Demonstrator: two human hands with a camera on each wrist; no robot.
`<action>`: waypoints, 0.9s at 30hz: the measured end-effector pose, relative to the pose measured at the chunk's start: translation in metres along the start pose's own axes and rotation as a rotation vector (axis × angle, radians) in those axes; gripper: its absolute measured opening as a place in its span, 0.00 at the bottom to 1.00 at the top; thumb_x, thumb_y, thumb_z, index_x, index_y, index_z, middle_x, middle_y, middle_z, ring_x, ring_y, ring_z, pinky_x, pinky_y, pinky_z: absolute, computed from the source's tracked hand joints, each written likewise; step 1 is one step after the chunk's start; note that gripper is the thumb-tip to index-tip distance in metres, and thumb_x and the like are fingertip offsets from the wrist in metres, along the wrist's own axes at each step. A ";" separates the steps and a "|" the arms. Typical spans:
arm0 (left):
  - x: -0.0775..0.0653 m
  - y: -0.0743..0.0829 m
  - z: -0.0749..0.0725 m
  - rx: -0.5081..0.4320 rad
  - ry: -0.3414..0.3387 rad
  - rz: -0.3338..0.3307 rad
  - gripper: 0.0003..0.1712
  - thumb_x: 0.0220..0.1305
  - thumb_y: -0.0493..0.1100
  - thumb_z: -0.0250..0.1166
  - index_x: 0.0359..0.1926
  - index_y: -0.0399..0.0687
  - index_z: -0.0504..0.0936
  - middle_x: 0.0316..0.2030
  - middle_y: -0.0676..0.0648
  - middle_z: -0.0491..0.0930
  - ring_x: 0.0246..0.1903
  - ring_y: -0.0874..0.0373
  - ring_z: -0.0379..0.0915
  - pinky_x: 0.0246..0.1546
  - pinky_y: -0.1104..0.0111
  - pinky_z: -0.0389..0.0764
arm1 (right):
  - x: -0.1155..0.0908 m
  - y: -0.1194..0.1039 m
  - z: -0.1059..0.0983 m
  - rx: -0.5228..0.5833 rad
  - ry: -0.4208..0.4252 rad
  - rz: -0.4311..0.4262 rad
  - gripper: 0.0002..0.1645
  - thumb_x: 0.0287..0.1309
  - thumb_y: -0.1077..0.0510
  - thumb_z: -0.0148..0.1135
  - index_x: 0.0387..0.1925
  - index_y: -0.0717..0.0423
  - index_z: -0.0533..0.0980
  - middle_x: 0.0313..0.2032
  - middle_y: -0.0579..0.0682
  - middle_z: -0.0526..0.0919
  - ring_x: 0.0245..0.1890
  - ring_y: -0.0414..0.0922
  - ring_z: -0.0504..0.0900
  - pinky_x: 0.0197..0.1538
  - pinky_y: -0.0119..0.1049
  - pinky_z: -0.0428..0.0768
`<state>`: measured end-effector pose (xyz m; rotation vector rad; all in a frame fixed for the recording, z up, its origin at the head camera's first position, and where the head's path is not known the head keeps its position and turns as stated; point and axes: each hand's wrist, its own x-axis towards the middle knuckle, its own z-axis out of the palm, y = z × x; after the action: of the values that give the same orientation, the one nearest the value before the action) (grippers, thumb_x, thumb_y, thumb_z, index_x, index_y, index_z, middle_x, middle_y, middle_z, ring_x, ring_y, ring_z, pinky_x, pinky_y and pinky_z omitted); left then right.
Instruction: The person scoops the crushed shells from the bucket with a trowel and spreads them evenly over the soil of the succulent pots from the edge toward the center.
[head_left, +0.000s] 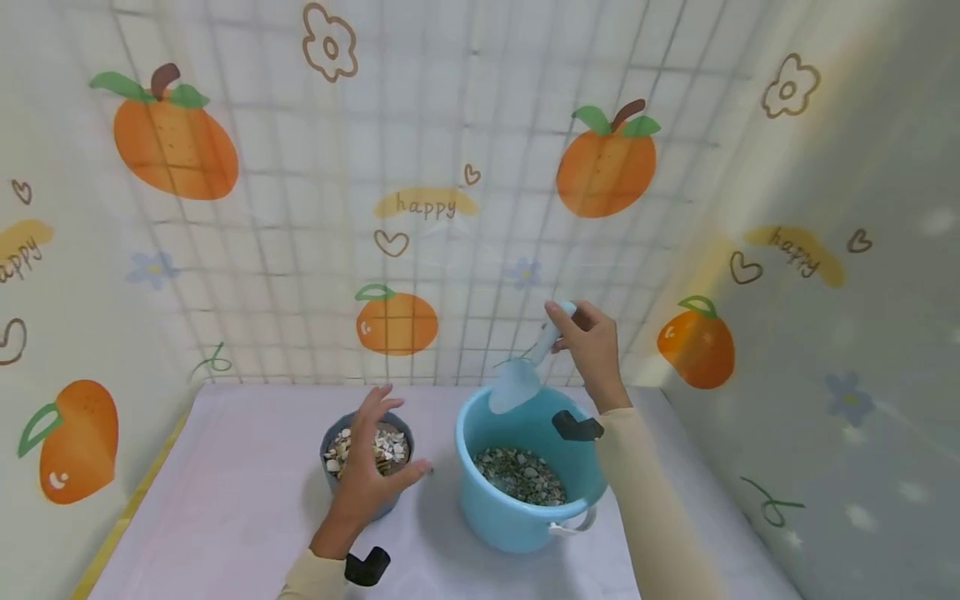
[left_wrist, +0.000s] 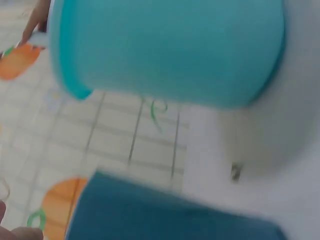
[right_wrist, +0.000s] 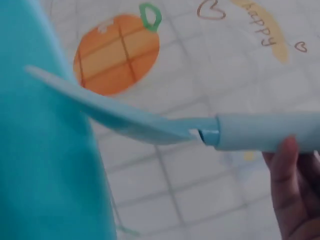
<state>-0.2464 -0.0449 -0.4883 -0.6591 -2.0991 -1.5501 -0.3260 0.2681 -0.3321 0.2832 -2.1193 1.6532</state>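
My right hand [head_left: 596, 350] grips the handle of a light blue plastic hand shovel [head_left: 516, 385], its blade angled down over the back rim of a light blue bucket [head_left: 491, 521]. In the right wrist view the shovel [right_wrist: 132, 119] appears side-on, its blade beside the bucket wall. Grey gravel [head_left: 521, 477] covers the bucket's floor. To the left stands a dark blue-grey pot [head_left: 331, 477] holding pale stone chips [head_left: 390, 446]. Above the pot, my left hand [head_left: 363, 475] has its fingers spread and thumb apart, holding nothing; whether it touches the rim I cannot tell.
Under both containers lies a white tabletop [head_left: 247, 492]. A patterned curtain [head_left: 510, 108] with oranges encloses the back and sides, a wire grid showing through behind. The bucket's white handle [head_left: 573, 525] hangs at its front right. One small stone [left_wrist: 236, 171] lies between the containers.
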 end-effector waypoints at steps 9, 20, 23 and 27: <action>-0.004 0.006 0.053 -0.100 -0.226 -0.051 0.47 0.54 0.58 0.75 0.71 0.68 0.60 0.75 0.60 0.44 0.74 0.54 0.36 0.60 0.34 0.55 | -0.008 0.050 -0.013 -0.245 -0.287 -0.063 0.17 0.60 0.40 0.66 0.45 0.45 0.81 0.37 0.50 0.85 0.29 0.50 0.80 0.30 0.47 0.82; -0.010 -0.007 0.075 -0.122 -0.307 -0.097 0.30 0.54 0.61 0.73 0.55 0.72 0.69 0.75 0.60 0.42 0.73 0.55 0.41 0.62 0.42 0.60 | -0.032 0.092 -0.010 -0.220 -0.397 -0.003 0.18 0.58 0.42 0.68 0.45 0.45 0.82 0.43 0.45 0.84 0.37 0.47 0.84 0.34 0.45 0.83; -0.011 -0.012 0.079 -0.179 -0.297 -0.098 0.29 0.54 0.58 0.74 0.53 0.68 0.68 0.75 0.60 0.41 0.72 0.55 0.43 0.62 0.47 0.64 | -0.033 0.093 -0.010 -0.212 -0.410 0.002 0.17 0.58 0.42 0.69 0.45 0.44 0.82 0.45 0.45 0.83 0.37 0.48 0.84 0.35 0.45 0.84; -0.013 -0.017 0.084 -0.246 -0.287 -0.123 0.30 0.55 0.56 0.74 0.54 0.67 0.67 0.76 0.59 0.39 0.72 0.53 0.44 0.59 0.45 0.67 | -0.035 0.093 -0.010 -0.220 -0.431 0.021 0.18 0.58 0.43 0.69 0.47 0.44 0.82 0.44 0.44 0.83 0.36 0.48 0.84 0.38 0.46 0.83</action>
<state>-0.2529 0.0299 -0.5320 -0.9002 -2.2062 -1.9004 -0.3318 0.2984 -0.4272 0.5929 -2.6005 1.4496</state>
